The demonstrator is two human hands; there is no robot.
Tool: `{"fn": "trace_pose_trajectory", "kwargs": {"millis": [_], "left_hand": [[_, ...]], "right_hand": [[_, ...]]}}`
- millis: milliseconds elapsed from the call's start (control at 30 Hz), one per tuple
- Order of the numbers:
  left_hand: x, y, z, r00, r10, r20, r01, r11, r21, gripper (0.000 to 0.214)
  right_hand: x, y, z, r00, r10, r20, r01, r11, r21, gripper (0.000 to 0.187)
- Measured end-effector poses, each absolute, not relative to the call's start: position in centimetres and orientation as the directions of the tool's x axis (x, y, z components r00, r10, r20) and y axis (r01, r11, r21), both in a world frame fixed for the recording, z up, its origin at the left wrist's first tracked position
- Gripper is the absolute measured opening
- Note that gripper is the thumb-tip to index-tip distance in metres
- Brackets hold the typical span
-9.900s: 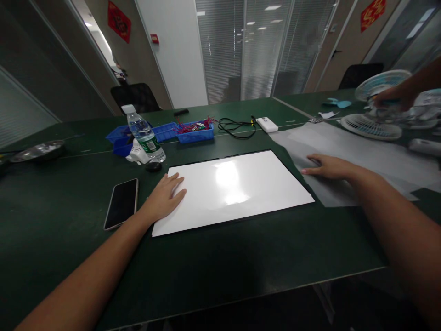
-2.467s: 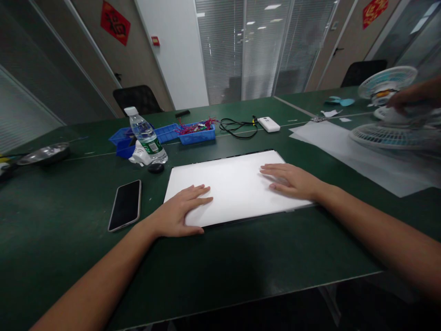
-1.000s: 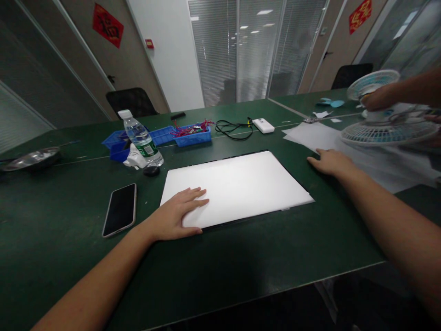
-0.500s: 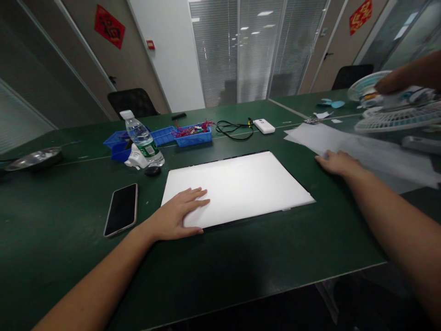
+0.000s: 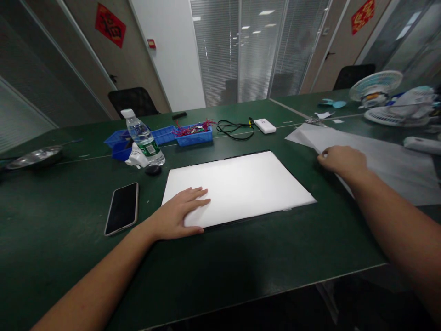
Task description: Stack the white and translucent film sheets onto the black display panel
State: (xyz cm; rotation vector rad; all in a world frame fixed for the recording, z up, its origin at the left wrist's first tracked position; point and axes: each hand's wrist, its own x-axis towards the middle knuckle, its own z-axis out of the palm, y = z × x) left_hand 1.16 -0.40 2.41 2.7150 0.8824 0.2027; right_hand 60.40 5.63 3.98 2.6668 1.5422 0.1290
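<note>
My left hand point(image 5: 179, 211) lies flat with fingers spread on the lower left corner of a white rectangular panel point(image 5: 241, 184) with a thin dark border. The panel rests on the green table point(image 5: 220, 266). To the right, my right hand point(image 5: 341, 161) has its fingers curled over the left edge of thin, whitish, see-through sheets point(image 5: 389, 161). Its fingertips are partly hidden from me. A phone point(image 5: 122, 209) lies left of my left hand, screen up and dark.
Behind the panel stand a water bottle point(image 5: 143, 138), a black mouse-like object point(image 5: 153, 170) and a blue tray point(image 5: 195, 138) of red wires. A white box point(image 5: 265, 125) with a black cable lies farther back. Fan parts point(image 5: 396, 115) sit at the back right; a metal pan point(image 5: 34, 157) is far left.
My right hand has curled its fingers tighter on the sheets and risen slightly. Another person's hand at the upper right has left the view, and the fan parts there lie still.
</note>
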Motion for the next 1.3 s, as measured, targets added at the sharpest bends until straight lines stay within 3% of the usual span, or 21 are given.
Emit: {"fn": "trace_pose_trajectory", "kwargs": {"millis": [133,333,433,533,633,700,767,833,933,1167,1300], "left_hand": [[1.1,-0.4,2.4,0.807,0.588,0.047,0.551,-0.780,0.297,0.087],[1.2,-0.4,2.4,0.805,0.591,0.060,0.547,-0.777,0.312,0.087],[1.2,-0.4,2.5,0.804,0.591,0.064,0.544,-0.776,0.320,0.086],[1.1,-0.4,2.5,0.803,0.593,0.059,0.547,-0.773,0.322,0.086],[1.1,-0.4,2.4,0.802,0.595,0.053,0.552,-0.773,0.313,0.087],[1.2,-0.4,2.4,0.802,0.595,0.051,0.554,-0.773,0.309,0.086],[1.2,-0.4,2.4,0.801,0.595,0.059,0.552,-0.773,0.312,0.084],[1.2,-0.4,2.4,0.799,0.597,0.071,0.549,-0.773,0.316,0.084],[1.1,-0.4,2.3,0.792,0.608,0.058,0.561,-0.762,0.323,0.085],[0.9,-0.6,2.1,0.747,0.665,-0.008,0.633,-0.708,0.314,0.081],[0.4,-0.5,1.9,0.758,0.648,0.070,0.601,-0.737,0.309,0.070]], "right_hand": [[59.5,5.0,4.6,0.510,0.852,0.115,0.852,-0.519,0.066,0.052],[56.5,3.4,5.8,0.452,0.796,0.403,0.874,-0.485,-0.021,0.060],[54.3,2.6,6.0,0.304,0.785,0.539,0.939,-0.343,-0.028,0.055],[52.1,1.9,5.5,0.032,0.795,0.605,0.996,-0.075,0.046,0.047],[50.2,1.7,4.5,-0.343,0.725,0.597,0.937,0.311,0.160,0.039],[49.0,1.7,3.8,-0.590,0.602,0.539,0.787,0.577,0.217,0.031],[47.8,1.7,3.1,-0.754,0.463,0.466,0.615,0.747,0.253,0.025],[46.9,1.7,2.7,-0.833,0.372,0.410,0.506,0.813,0.288,0.024],[46.0,1.4,2.6,-0.861,0.324,0.393,0.457,0.831,0.316,0.024],[45.6,0.6,3.3,-0.870,0.263,0.417,0.370,0.907,0.201,0.019],[45.6,0.5,3.3,-0.871,0.255,0.420,0.338,0.931,0.136,0.021]]}}
